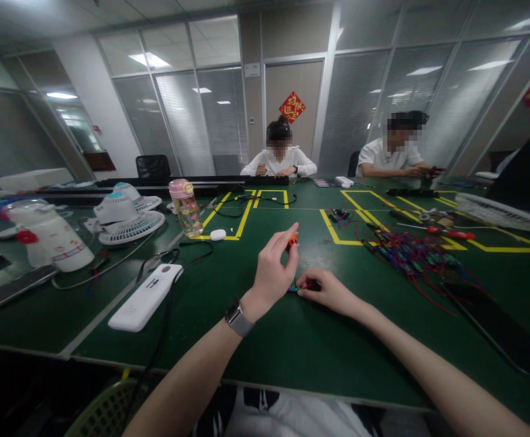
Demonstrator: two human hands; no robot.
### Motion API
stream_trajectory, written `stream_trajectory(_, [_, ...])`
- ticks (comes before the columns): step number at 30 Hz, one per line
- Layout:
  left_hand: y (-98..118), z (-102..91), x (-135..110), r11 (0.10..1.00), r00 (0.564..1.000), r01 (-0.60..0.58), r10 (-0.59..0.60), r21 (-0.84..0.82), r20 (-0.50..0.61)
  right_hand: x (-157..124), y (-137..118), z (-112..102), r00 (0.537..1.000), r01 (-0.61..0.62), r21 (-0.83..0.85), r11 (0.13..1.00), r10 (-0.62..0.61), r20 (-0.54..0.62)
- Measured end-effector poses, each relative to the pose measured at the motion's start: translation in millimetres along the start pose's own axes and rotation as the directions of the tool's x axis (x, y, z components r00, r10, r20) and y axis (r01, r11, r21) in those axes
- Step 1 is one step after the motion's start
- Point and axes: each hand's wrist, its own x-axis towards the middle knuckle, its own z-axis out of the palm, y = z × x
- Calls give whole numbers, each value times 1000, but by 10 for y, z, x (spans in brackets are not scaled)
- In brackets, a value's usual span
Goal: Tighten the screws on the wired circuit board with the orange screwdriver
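My left hand (pixel 274 267) is raised over the green table, its fingers closed around a screwdriver with an orange handle (pixel 293 241). Most of that tool is hidden behind the fingers and thumb. Just below it, my right hand (pixel 322 286) rests on the tabletop, pinching a small green circuit board (pixel 293 289). Something red and dark, probably its wires, shows under the right fingers. The board lies close to the table surface, between the two hands.
A tangled heap of wired circuit boards (pixel 415 255) lies to the right, near a dark tray (pixel 496 321) and red-handled tools (pixel 451 233). On the left are a white power bank (pixel 147 297), bottles (pixel 186 209) and fans (pixel 126 218). Two people sit across the table.
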Motion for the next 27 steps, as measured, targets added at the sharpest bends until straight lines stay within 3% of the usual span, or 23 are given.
stream_trajectory(5, [16, -27, 15, 994, 997, 45, -38, 103, -69, -4, -2, 1, 1000, 3, 15, 1000, -3, 2])
stream_trajectory(11, [49, -14, 1, 999, 999, 40, -40, -10, 13, 5, 28, 18, 1000, 7, 11, 1000, -7, -3])
stream_trajectory(17, [54, -13, 6, 997, 997, 49, -46, 56, -55, 0, 26, 10, 1000, 17, 6, 1000, -17, -6])
stream_trajectory(23, [42, -44, 31, 996, 996, 36, -29, -86, 82, 7, 19, 6, 1000, 17, -1, 1000, -17, 2])
stream_trajectory(27, [32, -28, 32, 999, 998, 41, -41, 3, 54, 6, 26, 10, 1000, 13, -3, 1000, -13, 1])
